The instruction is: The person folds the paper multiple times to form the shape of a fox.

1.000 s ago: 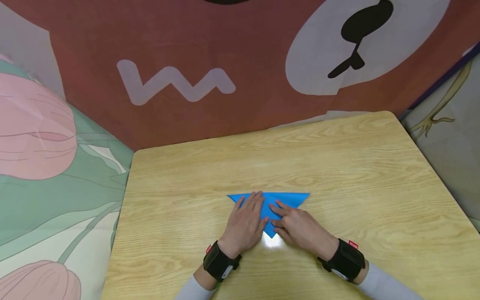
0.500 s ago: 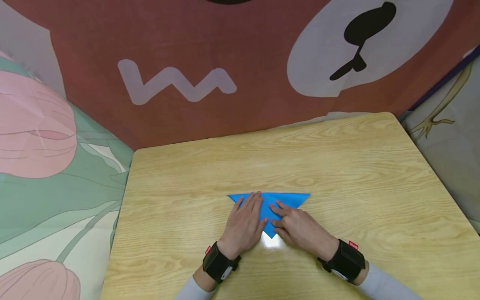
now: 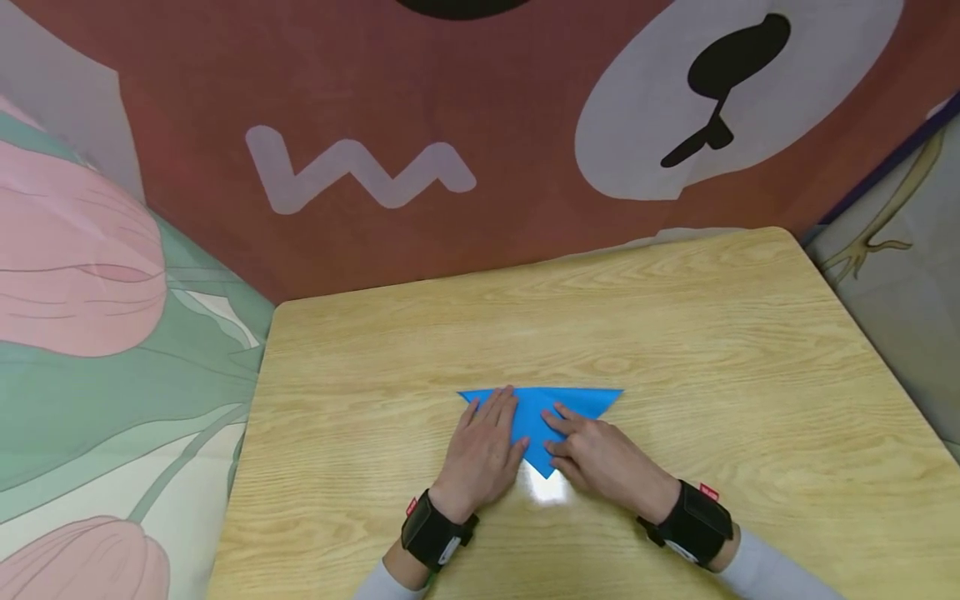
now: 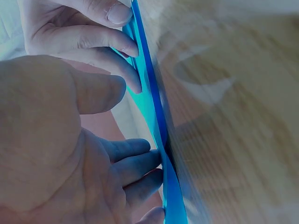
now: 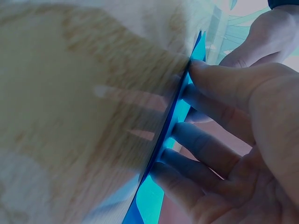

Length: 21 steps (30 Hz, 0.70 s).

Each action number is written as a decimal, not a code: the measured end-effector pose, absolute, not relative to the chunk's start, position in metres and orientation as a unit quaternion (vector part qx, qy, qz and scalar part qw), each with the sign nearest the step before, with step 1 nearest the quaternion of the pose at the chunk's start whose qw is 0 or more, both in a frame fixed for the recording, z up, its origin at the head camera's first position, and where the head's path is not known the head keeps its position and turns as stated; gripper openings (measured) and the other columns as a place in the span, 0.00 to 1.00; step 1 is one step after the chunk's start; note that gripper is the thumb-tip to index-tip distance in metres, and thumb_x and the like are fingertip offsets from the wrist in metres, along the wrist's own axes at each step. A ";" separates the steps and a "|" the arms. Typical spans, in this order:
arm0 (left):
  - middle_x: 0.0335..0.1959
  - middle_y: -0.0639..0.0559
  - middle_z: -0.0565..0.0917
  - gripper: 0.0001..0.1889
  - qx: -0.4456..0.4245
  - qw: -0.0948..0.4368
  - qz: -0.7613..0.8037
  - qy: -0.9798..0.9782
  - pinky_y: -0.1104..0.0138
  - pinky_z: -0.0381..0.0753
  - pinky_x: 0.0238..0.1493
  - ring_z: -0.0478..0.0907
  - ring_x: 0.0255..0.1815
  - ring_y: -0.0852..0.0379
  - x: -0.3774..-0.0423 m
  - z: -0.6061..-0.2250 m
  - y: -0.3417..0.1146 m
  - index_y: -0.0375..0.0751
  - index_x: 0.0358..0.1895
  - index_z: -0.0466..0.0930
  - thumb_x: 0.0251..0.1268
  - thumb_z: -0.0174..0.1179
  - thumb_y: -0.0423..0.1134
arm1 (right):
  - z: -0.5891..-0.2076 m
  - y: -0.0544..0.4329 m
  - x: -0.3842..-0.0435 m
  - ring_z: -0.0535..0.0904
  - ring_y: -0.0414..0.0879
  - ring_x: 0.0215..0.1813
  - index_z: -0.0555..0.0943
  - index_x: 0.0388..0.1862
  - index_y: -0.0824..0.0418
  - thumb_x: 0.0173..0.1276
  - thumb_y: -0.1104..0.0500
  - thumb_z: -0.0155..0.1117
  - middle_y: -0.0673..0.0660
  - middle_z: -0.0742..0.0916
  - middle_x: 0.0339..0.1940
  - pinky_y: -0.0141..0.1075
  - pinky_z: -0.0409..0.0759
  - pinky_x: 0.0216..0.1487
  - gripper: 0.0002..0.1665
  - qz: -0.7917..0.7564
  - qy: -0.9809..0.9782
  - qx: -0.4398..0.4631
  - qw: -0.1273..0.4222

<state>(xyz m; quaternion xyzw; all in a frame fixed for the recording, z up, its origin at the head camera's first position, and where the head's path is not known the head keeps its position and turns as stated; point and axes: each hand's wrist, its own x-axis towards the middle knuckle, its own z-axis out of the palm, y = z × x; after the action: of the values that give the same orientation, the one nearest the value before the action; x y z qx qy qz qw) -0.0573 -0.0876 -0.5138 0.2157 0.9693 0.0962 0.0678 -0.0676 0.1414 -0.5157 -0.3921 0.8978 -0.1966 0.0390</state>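
Observation:
A sheet of blue paper [image 3: 531, 423], folded into a triangle, lies on the table with its long edge away from me and one corner pointing toward me. My left hand [image 3: 478, 460] rests on the paper's left half, fingers extended up to the long edge. On the right half, the fingertips of my right hand [image 3: 603, 454] press down, spread apart. The left wrist view shows thin layers along the paper's edge [image 4: 156, 105], slightly parted near the bottom. In the right wrist view, several straight fingers touch the blue paper [image 5: 150, 198].
The wood-grain table [image 3: 360, 358] ends at a wall hanging [image 3: 360, 242] printed with a brown cartoon figure. A flower-patterned hanging [image 3: 195, 350] borders the left side, and a pale grey one [image 3: 900, 308] the right. Each wrist wears a black band [image 3: 690, 523].
My left hand has slid slightly left across the paper, uncovering a little more of its middle. The right hand and the paper have stayed in place; the head view has shifted slightly.

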 end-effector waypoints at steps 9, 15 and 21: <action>0.84 0.43 0.66 0.33 0.200 0.068 0.096 0.973 0.46 0.63 0.83 0.62 0.85 0.46 -0.053 -0.514 -0.093 0.36 0.82 0.64 0.86 0.52 0.53 | -0.515 0.141 -0.068 0.80 0.69 0.71 0.91 0.53 0.66 0.71 0.59 0.75 0.70 0.85 0.67 0.56 0.86 0.63 0.16 -0.194 0.898 -0.391 0.052; 0.84 0.43 0.66 0.33 0.190 0.076 0.089 0.975 0.46 0.63 0.84 0.62 0.85 0.46 -0.052 -0.515 -0.096 0.36 0.82 0.63 0.85 0.52 0.53 | -0.516 0.140 -0.067 0.80 0.69 0.71 0.91 0.52 0.67 0.71 0.58 0.76 0.70 0.85 0.67 0.55 0.85 0.64 0.16 -0.198 0.900 -0.384 0.058; 0.84 0.43 0.66 0.34 0.183 0.074 0.084 0.977 0.46 0.63 0.83 0.63 0.85 0.46 -0.053 -0.514 -0.100 0.36 0.82 0.63 0.85 0.53 0.54 | -0.515 0.141 -0.068 0.80 0.69 0.71 0.92 0.52 0.66 0.71 0.58 0.76 0.70 0.86 0.66 0.56 0.85 0.63 0.16 -0.199 0.900 -0.385 0.052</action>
<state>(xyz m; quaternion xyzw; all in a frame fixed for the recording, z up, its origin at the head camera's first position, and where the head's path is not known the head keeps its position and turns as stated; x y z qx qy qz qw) -0.0528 -0.0996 -0.5143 0.1832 0.9767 0.0837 0.0739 -0.0681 0.1410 -0.5155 -0.3847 0.8999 -0.1989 0.0519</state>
